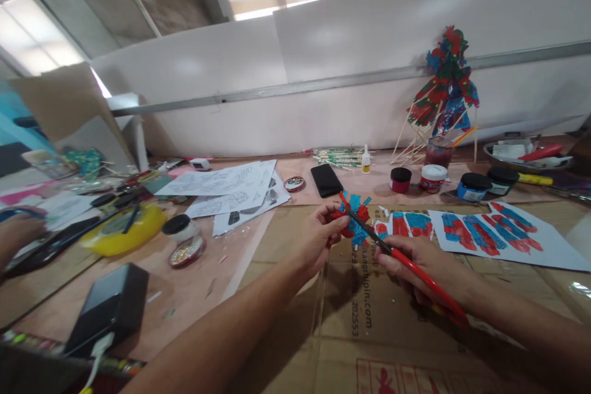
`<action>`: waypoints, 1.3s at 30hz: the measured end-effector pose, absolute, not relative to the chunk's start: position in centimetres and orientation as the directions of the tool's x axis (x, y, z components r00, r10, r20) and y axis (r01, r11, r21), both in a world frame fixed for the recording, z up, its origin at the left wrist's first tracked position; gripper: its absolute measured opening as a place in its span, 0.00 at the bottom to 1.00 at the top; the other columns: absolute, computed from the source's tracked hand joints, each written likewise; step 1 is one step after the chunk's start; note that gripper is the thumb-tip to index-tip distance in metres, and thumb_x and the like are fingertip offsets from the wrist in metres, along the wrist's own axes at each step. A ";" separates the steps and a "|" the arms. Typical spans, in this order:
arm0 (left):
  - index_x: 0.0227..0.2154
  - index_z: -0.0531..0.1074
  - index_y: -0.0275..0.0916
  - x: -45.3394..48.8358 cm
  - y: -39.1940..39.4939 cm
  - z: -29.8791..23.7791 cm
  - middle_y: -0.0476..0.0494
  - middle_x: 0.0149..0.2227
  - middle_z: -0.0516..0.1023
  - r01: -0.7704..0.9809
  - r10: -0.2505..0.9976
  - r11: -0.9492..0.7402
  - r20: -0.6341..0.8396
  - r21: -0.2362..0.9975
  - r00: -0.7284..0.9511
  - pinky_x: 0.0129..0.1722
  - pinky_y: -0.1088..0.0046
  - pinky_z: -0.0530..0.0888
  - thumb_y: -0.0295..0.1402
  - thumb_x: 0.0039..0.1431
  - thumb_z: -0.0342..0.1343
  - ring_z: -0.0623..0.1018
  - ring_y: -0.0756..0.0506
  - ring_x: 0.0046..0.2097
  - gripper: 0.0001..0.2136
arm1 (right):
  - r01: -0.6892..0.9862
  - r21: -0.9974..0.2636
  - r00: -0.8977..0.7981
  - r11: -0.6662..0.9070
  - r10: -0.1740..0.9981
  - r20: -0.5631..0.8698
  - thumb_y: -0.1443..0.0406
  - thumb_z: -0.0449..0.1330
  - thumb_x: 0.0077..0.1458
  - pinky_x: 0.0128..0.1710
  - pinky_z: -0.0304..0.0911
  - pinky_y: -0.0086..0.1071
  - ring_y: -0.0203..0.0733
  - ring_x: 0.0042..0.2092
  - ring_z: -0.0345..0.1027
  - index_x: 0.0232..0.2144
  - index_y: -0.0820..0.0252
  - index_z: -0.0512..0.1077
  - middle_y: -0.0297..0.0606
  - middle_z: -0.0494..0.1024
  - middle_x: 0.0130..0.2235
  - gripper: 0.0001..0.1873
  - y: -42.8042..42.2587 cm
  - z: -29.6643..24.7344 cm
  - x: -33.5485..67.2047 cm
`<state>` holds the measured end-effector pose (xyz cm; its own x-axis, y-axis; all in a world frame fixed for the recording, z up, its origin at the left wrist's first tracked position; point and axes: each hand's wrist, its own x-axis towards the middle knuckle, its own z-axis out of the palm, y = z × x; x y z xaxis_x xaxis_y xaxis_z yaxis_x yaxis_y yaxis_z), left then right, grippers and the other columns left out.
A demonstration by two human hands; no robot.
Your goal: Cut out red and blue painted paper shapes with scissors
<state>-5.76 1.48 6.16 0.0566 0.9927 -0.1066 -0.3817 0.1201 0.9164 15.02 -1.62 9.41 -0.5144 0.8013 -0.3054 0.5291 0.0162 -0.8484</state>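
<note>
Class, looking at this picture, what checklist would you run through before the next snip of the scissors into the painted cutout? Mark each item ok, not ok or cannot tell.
1. Left hand grips the painted cutout: ok, fingers pinch its left side.
2. Right hand holds the scissors: ok, closed around the red handles.
3. Blades on the cutout: ok, they cross it.
4. Left fingertips off the blades: cannot tell, the thumb is close.
5. Cardboard under the work: ok.
6. Paint jars lidded and out of the way: ok, at the back of the table.
</note>
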 end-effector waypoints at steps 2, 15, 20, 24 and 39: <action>0.32 0.74 0.38 -5.7 1.5 6.3 0.47 0.31 0.79 -0.399 0.991 0.135 -0.117 0.907 0.069 0.24 0.78 0.63 0.33 0.39 0.72 0.74 0.52 0.27 0.17 | 0.547 -0.836 -0.519 0.041 0.801 -0.300 0.52 0.55 0.62 0.17 0.52 0.21 0.28 0.18 0.57 0.35 0.58 0.68 0.26 0.63 0.21 0.15 -1.4 9.5 15.0; 0.23 0.73 0.39 -5.9 1.3 7.3 0.50 0.24 0.72 -0.368 0.996 0.083 -0.089 0.926 0.000 0.25 0.76 0.61 0.34 0.42 0.69 0.67 0.53 0.25 0.09 | 0.587 -0.801 -0.527 0.115 0.805 -0.271 0.47 0.56 0.60 0.19 0.54 0.24 0.31 0.20 0.58 0.35 0.57 0.70 0.28 0.65 0.22 0.20 -1.2 9.6 15.3; 0.23 0.74 0.39 -6.0 1.3 7.5 0.49 0.25 0.73 -0.328 0.998 0.048 -0.055 0.943 -0.012 0.26 0.76 0.62 0.35 0.42 0.70 0.68 0.53 0.26 0.10 | 0.577 -0.808 -0.531 0.118 0.805 -0.263 0.46 0.56 0.59 0.18 0.53 0.24 0.30 0.20 0.58 0.34 0.59 0.69 0.29 0.66 0.24 0.21 -1.3 9.5 15.3; 0.23 0.74 0.38 -6.0 1.2 7.4 0.49 0.25 0.73 -0.327 0.999 0.040 -0.048 0.944 -0.017 0.27 0.77 0.62 0.34 0.44 0.69 0.69 0.53 0.26 0.09 | 0.590 -0.803 -0.517 0.086 0.804 -0.293 0.47 0.54 0.61 0.18 0.51 0.24 0.30 0.19 0.57 0.35 0.59 0.69 0.28 0.64 0.22 0.20 -1.3 9.7 15.2; 0.22 0.73 0.39 -6.0 1.3 6.9 0.49 0.24 0.74 -0.312 0.998 0.057 -0.055 0.948 0.016 0.26 0.76 0.62 0.36 0.43 0.70 0.71 0.52 0.27 0.11 | 0.595 -0.798 -0.500 0.098 0.822 -0.271 0.49 0.56 0.60 0.18 0.48 0.24 0.30 0.18 0.55 0.34 0.58 0.70 0.27 0.66 0.19 0.18 -1.1 9.3 15.3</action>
<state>-5.96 1.34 6.87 0.0156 0.9984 -0.0550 -0.3117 0.0571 0.9485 15.25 -1.13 9.30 -0.5003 0.8222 -0.2714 0.5946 0.0984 -0.7980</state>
